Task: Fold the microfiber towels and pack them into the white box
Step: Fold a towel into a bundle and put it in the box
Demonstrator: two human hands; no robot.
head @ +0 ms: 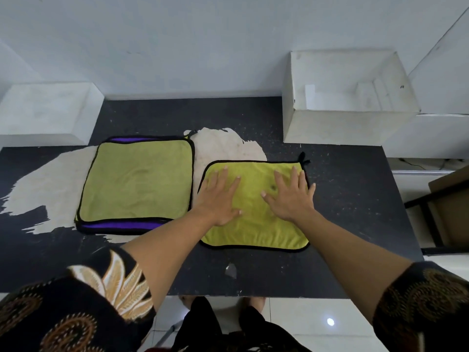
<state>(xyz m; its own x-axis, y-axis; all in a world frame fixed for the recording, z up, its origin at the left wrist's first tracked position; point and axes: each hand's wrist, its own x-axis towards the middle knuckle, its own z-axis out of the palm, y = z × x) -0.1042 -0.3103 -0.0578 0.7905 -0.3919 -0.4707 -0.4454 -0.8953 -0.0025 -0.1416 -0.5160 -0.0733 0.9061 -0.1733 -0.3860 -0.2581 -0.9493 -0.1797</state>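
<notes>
A yellow-green microfiber towel [256, 227] with black trim lies flat on the dark table, right of centre. My left hand [219, 196] presses on its left half with straight, spread fingers. My right hand [291, 195] lies flat on its right half the same way. To the left rests a stack of towels [137, 184], a green one on top and a purple one showing beneath. The white box [337, 128] stands open at the table's back right, with nothing visible inside.
The black table [342, 204] has worn pale patches at left and centre. A second white box [48, 110] sits at the back left. A dark chair frame [431, 224] stands off the right edge. A small scrap [231, 270] lies near the front edge.
</notes>
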